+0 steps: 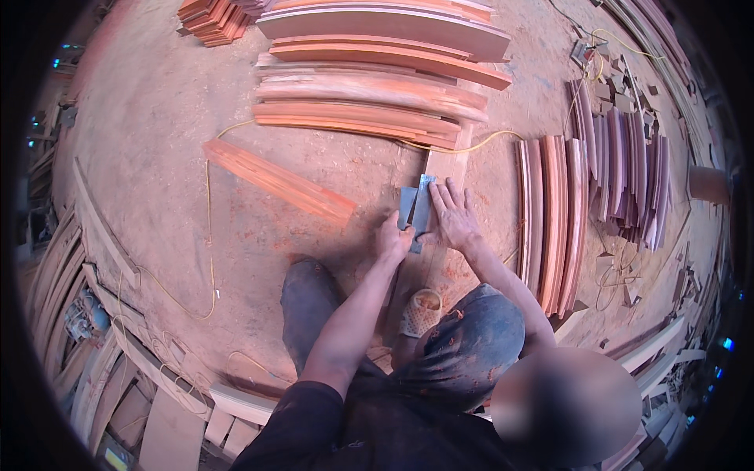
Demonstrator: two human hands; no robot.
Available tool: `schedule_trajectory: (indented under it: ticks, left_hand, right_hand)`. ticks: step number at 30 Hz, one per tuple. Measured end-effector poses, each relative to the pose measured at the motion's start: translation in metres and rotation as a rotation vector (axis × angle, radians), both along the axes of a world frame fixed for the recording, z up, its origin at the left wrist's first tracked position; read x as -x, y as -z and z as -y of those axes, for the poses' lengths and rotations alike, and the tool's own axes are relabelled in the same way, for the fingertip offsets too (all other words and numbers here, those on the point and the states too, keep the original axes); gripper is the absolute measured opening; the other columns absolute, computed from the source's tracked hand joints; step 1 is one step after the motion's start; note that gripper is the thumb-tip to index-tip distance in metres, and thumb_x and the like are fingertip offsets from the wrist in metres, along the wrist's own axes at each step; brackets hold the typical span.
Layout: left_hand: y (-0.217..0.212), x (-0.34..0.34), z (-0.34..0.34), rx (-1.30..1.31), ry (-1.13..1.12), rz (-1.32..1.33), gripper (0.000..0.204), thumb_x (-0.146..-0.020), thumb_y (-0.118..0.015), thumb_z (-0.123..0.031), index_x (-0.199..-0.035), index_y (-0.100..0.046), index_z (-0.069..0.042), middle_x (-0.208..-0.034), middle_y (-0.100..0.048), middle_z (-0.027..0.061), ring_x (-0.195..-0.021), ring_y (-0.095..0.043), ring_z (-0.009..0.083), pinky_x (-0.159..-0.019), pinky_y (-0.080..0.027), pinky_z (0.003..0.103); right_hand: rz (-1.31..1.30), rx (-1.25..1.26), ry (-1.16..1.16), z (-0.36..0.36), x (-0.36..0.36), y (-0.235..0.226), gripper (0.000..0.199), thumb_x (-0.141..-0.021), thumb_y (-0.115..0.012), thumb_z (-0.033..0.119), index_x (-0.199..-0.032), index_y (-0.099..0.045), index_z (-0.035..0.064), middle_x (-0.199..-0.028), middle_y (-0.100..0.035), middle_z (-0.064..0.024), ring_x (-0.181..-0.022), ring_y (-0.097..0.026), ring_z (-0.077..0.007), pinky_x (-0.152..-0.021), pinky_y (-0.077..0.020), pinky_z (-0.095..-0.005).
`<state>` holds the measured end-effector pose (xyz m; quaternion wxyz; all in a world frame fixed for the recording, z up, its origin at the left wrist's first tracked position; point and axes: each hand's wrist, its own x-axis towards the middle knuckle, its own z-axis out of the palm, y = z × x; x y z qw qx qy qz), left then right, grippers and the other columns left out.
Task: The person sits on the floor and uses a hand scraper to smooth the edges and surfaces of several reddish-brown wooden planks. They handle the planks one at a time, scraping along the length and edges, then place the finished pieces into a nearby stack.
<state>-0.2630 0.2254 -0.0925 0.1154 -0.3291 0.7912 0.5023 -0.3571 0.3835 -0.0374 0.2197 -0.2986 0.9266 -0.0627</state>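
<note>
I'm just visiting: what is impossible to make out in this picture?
All in the head view:
- Part of the grey flat piece: hidden by the left hand.
- The far end of the pale board: hidden by the stacked boards.
- Whatever is behind the round blur: blurred out.
- Details of the wood scraps: too small.

First inspector: Any lettering, label, number or sign legible?
Second inspector: None can be read.
First inspector: The blue-grey metal pieces [422,200], near centre?
Second inspector: Examined — no legible marking on either.
First inspector: The small white tab [217,293] on the yellow cord [210,259]?
Second inspector: Nothing readable there.
First inspector: And the yellow-and-blue item [116,459], lower left rim?
Second inspector: Possibly printed — too small and blurred to tell.
</note>
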Motion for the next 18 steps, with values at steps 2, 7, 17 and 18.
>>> schedule_trajectory:
  ticks: [2,7,17,18]
  left_hand:
    - [0.001,0.006,0.001,0.010,0.031,-0.011,0.027,-0.082,-0.072,-0.017,-0.107,-0.070,-0.008,-0.092,-0.077,0.0127,-0.089,-0.075,0.0303,-0.083,-0.057,0.044]
    - [0.003,0.013,0.004,0.050,0.066,-0.015,0.030,-0.081,-0.072,-0.017,-0.110,-0.069,-0.007,-0.094,-0.076,0.0144,-0.091,-0.075,0.0333,-0.084,-0.057,0.045]
    - [-0.018,0.027,0.012,0.073,0.150,-0.070,0.056,-0.100,-0.059,-0.032,-0.149,-0.046,-0.008,-0.125,-0.067,0.0306,-0.114,-0.065,0.0481,-0.099,-0.051,0.053]
    - [-0.018,0.031,0.014,0.057,0.182,-0.043,0.060,-0.104,-0.054,-0.035,-0.155,-0.039,-0.007,-0.129,-0.065,0.0330,-0.117,-0.063,0.0502,-0.101,-0.050,0.054]
  right_hand:
    - [-0.018,-0.002,0.008,0.002,0.001,0.004,0.140,-0.056,-0.087,0.070,-0.164,-0.024,0.0057,-0.163,-0.036,-0.0133,-0.160,-0.019,-0.0340,-0.122,-0.0221,-0.0679]
    - [-0.025,-0.069,0.023,0.005,0.002,0.004,0.143,-0.055,-0.087,0.070,-0.165,-0.022,0.0064,-0.165,-0.035,-0.0113,-0.160,-0.019,-0.0326,-0.121,-0.0231,-0.0685]
    - [0.079,-0.176,0.090,0.025,0.003,-0.011,0.144,-0.056,-0.096,0.055,-0.166,-0.017,0.0058,-0.168,-0.030,-0.0130,-0.161,-0.016,-0.0337,-0.120,-0.0307,-0.0660]
    - [0.085,-0.195,0.098,0.026,0.003,-0.012,0.144,-0.056,-0.096,0.055,-0.166,-0.017,0.0056,-0.168,-0.030,-0.0132,-0.161,-0.016,-0.0338,-0.120,-0.0321,-0.0653]
